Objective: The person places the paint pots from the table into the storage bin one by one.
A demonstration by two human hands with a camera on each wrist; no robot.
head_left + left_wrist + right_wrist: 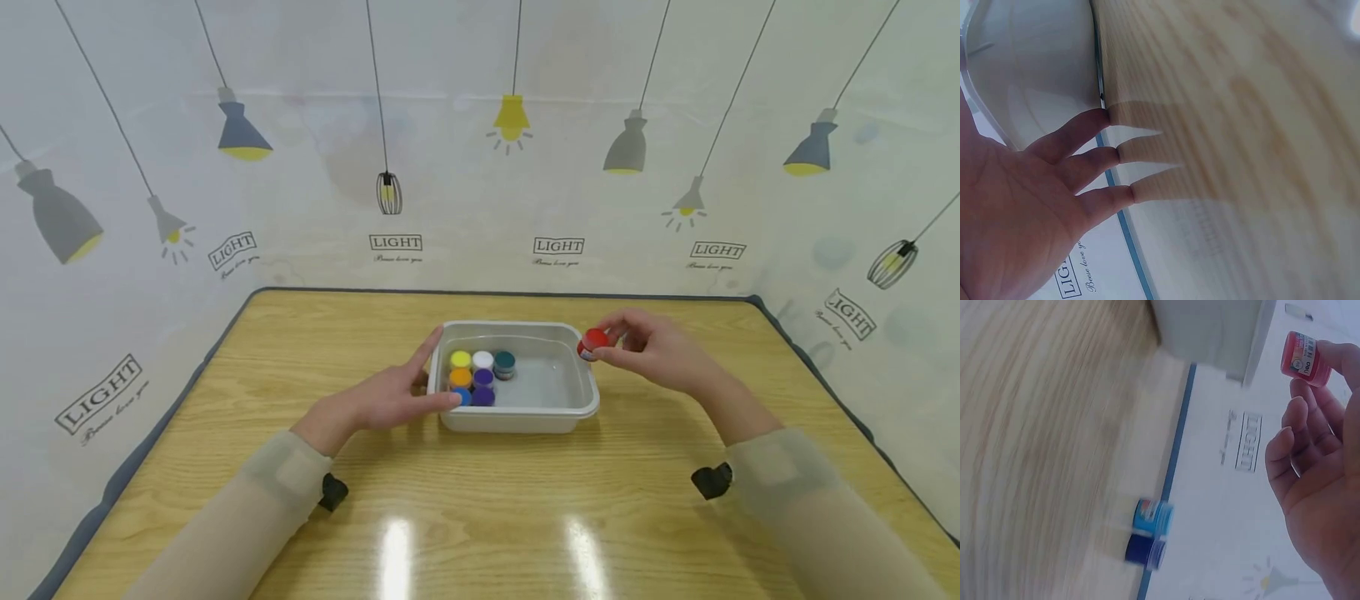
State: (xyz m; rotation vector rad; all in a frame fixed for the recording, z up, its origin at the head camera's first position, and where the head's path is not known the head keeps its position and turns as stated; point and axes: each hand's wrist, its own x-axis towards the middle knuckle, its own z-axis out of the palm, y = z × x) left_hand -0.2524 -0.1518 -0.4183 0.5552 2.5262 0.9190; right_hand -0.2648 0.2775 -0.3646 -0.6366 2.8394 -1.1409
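In the head view, a white plastic tub [517, 422] stands on the table with several small paint jars in its left part. Their lids are yellow [461, 359], white [483, 360], dark green [505, 360], orange [460, 377], purple and blue. My left hand [382, 398] steadies the tub's left end, its thumb lying over the rim by the blue lid. Three fairly straight fingers [1088, 165] of it reach down to the tabletop. Above the tub's right rim, my right hand [652, 348] pinches a red paint jar [1305, 359] between thumb and fingers.
A light blue jar [1152, 515] and a dark blue jar [1145, 551] stand side by side on the table in the right wrist view. Behind the wooden table [480, 500] hangs a lamp-patterned backdrop [465, 192] that also runs along both sides.
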